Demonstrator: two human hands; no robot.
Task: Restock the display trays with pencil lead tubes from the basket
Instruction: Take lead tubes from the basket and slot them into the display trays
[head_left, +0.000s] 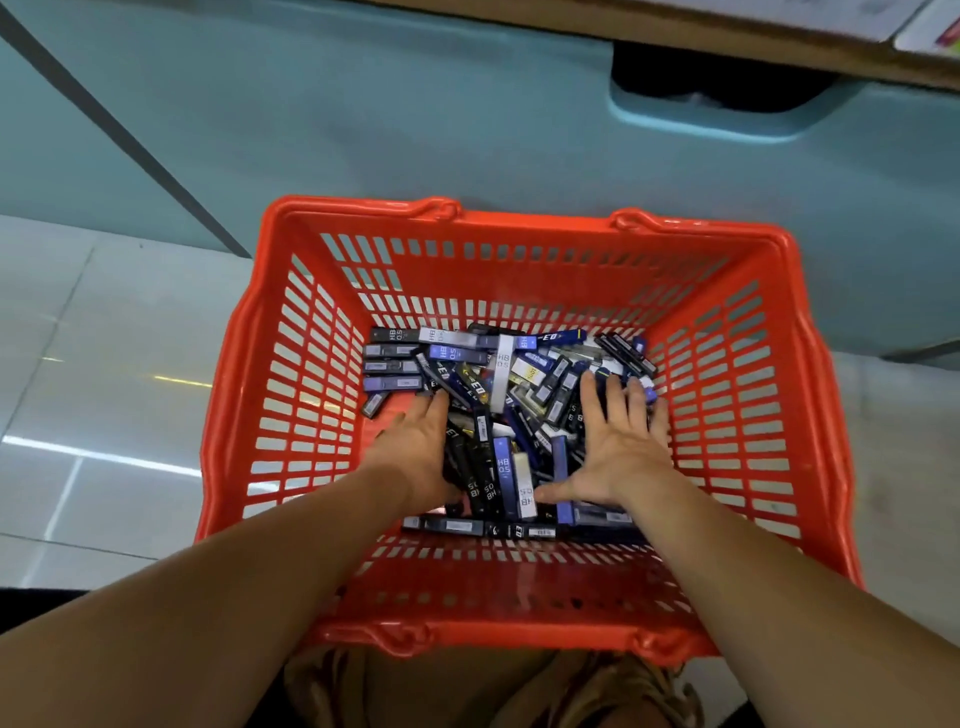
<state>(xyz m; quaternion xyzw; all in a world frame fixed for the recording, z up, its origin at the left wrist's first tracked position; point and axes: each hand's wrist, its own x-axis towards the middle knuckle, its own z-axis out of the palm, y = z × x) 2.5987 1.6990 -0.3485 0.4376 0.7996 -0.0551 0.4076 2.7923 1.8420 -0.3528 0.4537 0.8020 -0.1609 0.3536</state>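
Tubes (511, 364) lie in a loose heap on the bottom of the red basket (519, 219), which stands on the floor against a teal cabinet. The left grip (415, 447) and right grip (618, 447) rest palm-down on the left and right sides of the heap, fingers straight and spread, holding nothing that I can see. No tray is in view and the heap is large, so most of the restocking looks still to do, with this handful not yet gathered.
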